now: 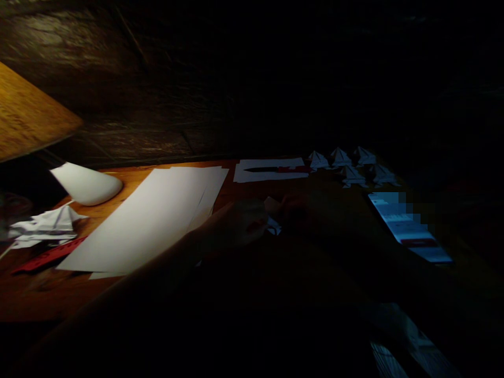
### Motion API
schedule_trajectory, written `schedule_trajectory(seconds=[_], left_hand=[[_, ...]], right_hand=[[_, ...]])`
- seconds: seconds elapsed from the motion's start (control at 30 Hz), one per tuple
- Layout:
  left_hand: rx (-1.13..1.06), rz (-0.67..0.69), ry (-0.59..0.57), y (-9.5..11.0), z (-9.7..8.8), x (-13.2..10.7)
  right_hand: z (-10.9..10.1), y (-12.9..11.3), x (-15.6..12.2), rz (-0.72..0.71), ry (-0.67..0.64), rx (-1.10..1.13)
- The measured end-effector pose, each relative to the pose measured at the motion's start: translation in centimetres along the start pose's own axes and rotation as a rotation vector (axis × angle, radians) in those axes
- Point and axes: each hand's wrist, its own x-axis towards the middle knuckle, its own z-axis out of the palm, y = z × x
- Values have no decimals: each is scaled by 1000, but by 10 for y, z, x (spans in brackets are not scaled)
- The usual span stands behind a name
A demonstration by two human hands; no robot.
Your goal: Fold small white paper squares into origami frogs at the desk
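Dim light falls on my left hand (246, 223), whose fingers are closed on a small piece of folded paper (274, 226) above the table. My right hand (297, 203), very dark, meets it from the other side with its fingers pinched on the same paper. Most of the paper is hidden by the fingers, and its folds are hard to make out. To the left of my hands lies a stack of white paper sheets (149, 220), partly behind my left forearm.
A knife (262, 169) lies on smaller sheets (244, 177) at the back. Several folded paper figures (340, 157) stand beside them. A lit phone (405, 231) is at right. At left are a lamp base (88, 185), lampshade (31, 115), larger folded figure (49, 226) and red strip (49, 257).
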Motion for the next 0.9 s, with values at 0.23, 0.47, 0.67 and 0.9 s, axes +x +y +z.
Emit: schedule_trajectory(seconds=[0.23,0.47,0.67,0.9], left_hand=[[-32,-15,28,3,2,1],[-38,3,23,6,-4,1],[-74,-6,21,7,-3,1],[-132,-119,95,13,0,5]], right_hand=[[-1,-4,-1,32,4,-15],[0,-5,0,44,9,-81],[-2,-11,1,95,-7,-102],[3,-5,3,115,-6,-98]])
